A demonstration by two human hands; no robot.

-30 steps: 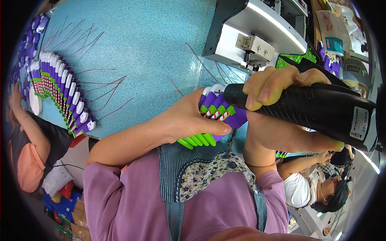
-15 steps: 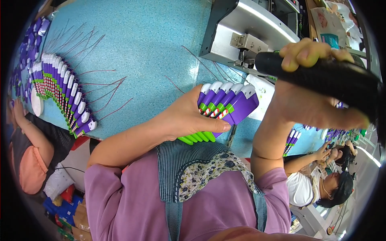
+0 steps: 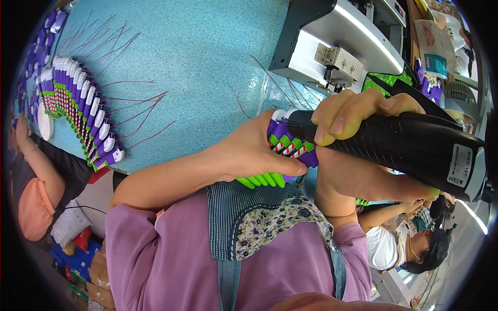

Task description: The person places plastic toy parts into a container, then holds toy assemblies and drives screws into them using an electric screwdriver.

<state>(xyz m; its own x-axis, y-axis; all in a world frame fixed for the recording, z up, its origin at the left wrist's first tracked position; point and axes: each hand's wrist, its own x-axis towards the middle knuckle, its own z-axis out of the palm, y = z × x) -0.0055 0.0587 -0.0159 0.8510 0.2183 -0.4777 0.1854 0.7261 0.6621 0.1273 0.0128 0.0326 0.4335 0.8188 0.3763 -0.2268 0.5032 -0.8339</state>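
My left hand (image 3: 249,147) is closed round a small fanned bundle of purple, green and white plastic pieces (image 3: 288,147) with red-and-white striped middles. Their green ends (image 3: 262,180) stick out below my thumb. Fingers wrapped round its body, my right hand (image 3: 345,114) grips a black electric screwdriver (image 3: 410,147) that lies almost level. The tool's nose is over the white upper ends of the bundle and partly hides them; whether its tip touches a piece I cannot tell.
Similar pieces stand in a curved row (image 3: 85,111) at the left of the blue table (image 3: 197,62), with thin red wires (image 3: 137,106) beside them. A metal-and-black machine (image 3: 311,49) stands at the far right. Other people sit left (image 3: 44,171) and right (image 3: 386,249).
My right hand has brought the electric screwdriver down and left, from beside the bundle to over its white ends. My left hand keeps its hold. Green material now shows beside the machine.
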